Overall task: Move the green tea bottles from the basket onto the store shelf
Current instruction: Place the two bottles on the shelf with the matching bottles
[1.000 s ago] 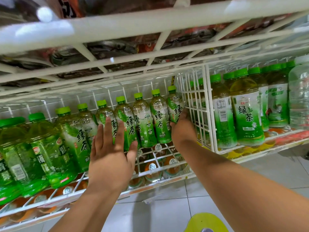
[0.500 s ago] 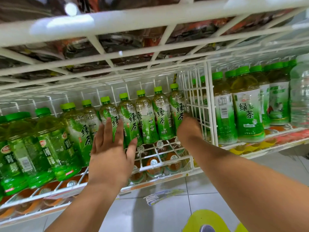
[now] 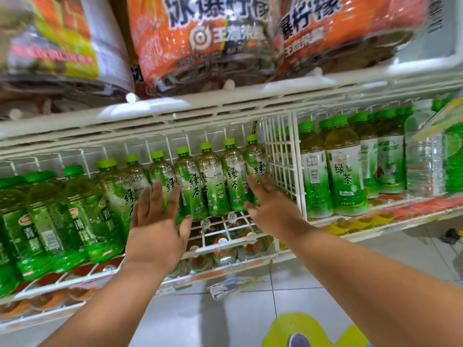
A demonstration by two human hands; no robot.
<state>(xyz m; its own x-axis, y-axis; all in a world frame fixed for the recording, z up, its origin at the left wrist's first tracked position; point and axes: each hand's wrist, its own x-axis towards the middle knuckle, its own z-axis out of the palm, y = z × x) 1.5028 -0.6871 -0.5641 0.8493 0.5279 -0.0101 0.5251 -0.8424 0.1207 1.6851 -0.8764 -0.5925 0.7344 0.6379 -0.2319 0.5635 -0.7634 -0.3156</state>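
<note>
A row of several green tea bottles (image 3: 214, 181) with green caps stands upright on the white wire shelf (image 3: 225, 242). My left hand (image 3: 156, 226) is flat and open, its fingers spread in front of the bottles left of centre. My right hand (image 3: 271, 207) is open too, fingers apart, just in front of the rightmost bottle (image 3: 255, 164) beside the wire divider (image 3: 283, 159). Neither hand holds anything. The basket is not in view.
Larger green bottles (image 3: 62, 221) fill the shelf's left end. Beyond the divider stand other green tea bottles (image 3: 345, 171) and clear water bottles (image 3: 423, 166). Orange shrink-wrapped packs (image 3: 200, 38) lie on the shelf above. A yellow-green object (image 3: 308, 329) sits on the tiled floor below.
The view has tilted up, showing the orange packs above. My right hand has opened and drawn back from the rightmost bottle. My left hand stays flat before the row.
</note>
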